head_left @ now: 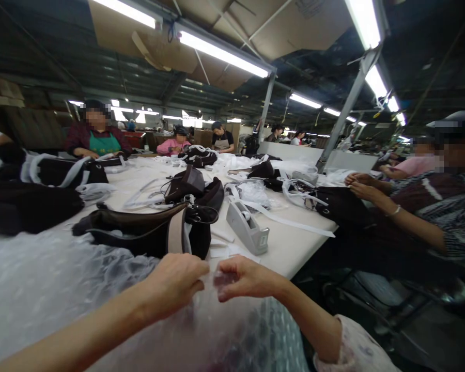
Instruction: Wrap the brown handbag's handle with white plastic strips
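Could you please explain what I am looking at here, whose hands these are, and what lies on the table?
This single picture comes from a camera worn on a person's head, looking forward and down. There is no machine. The left hand and right hand are that person's own; together they pinch a sheet of clear bubble wrap spread over the white table. Just beyond lie a dark brown handbag and a grey tape dispenser. Other people sit around the table; the person at the right handles a black bag.
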### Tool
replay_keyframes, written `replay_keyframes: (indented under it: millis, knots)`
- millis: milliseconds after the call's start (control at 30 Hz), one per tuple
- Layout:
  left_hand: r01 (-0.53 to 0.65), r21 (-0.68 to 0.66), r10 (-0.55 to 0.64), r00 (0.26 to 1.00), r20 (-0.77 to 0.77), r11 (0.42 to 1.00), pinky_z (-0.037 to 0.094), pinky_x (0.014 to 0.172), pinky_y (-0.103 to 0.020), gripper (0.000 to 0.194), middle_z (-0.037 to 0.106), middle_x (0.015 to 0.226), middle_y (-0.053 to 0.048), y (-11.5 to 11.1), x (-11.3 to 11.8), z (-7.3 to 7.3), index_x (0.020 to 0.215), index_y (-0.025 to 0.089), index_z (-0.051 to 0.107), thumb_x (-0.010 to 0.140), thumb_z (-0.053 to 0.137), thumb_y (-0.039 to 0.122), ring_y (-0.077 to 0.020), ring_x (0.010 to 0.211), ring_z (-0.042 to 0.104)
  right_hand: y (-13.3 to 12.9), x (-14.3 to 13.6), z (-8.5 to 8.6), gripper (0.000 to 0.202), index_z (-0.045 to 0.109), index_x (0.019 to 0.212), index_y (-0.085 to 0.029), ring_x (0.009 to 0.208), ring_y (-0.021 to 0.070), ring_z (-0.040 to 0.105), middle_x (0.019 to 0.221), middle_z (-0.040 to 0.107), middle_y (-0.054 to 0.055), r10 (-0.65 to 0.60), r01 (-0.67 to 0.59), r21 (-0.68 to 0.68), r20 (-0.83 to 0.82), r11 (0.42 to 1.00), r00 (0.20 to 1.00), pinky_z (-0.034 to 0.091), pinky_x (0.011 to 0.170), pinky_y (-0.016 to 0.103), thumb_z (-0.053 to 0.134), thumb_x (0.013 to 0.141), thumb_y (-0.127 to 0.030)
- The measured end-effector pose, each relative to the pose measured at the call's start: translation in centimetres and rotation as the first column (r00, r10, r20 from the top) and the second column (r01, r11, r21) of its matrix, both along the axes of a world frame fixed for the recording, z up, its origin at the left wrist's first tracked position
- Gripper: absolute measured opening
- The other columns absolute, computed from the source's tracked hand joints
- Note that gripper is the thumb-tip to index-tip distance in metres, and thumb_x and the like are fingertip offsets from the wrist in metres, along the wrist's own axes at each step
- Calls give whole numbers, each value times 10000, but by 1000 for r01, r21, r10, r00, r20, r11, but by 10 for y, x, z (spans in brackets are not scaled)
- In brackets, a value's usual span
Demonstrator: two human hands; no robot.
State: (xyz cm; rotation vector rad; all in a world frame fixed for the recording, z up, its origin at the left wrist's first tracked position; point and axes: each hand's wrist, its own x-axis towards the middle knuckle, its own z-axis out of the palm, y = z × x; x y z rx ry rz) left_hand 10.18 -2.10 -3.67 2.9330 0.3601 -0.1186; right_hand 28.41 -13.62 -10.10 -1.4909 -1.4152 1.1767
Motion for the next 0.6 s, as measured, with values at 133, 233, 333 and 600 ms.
replay_keyframes:
  millis: [133,233,333,600]
  knots:
    - [-49,-78,54,997,62,996,345,622,-268,162,655,726,-12,42,-27,-2,699,208,602,841,530,181,-214,739,636,-32,43,-26,358,638,702,-147,582,105,500,614,577,-55,-41,40,-131,-7,991,999,384,590,232,860,587,-402]
    - [-74,-235,95,992,81,969,333,600,-240,150,627,681,16,68,-49,0,707,210,642,837,573,236,-181,674,588,-54,67,-37,363,639,697,-146,592,114,524,639,612,-33,-101,99,-154,-5,983,995,383,599,244,820,633,-454]
    - [-95,-385,149,982,113,918,352,597,-210,136,636,669,38,81,-63,4,719,200,687,826,625,256,-164,660,564,-66,76,-38,314,649,721,-150,634,124,550,676,635,-27,-121,118,-148,-13,982,993,405,640,256,796,671,-423]
    - [-103,-343,153,980,123,934,403,545,-204,187,650,642,33,104,-73,8,687,235,689,826,644,351,-170,608,575,-65,69,-29,149,667,724,-151,632,120,545,658,632,-23,-139,139,-73,5,988,990,396,634,245,704,724,-295]
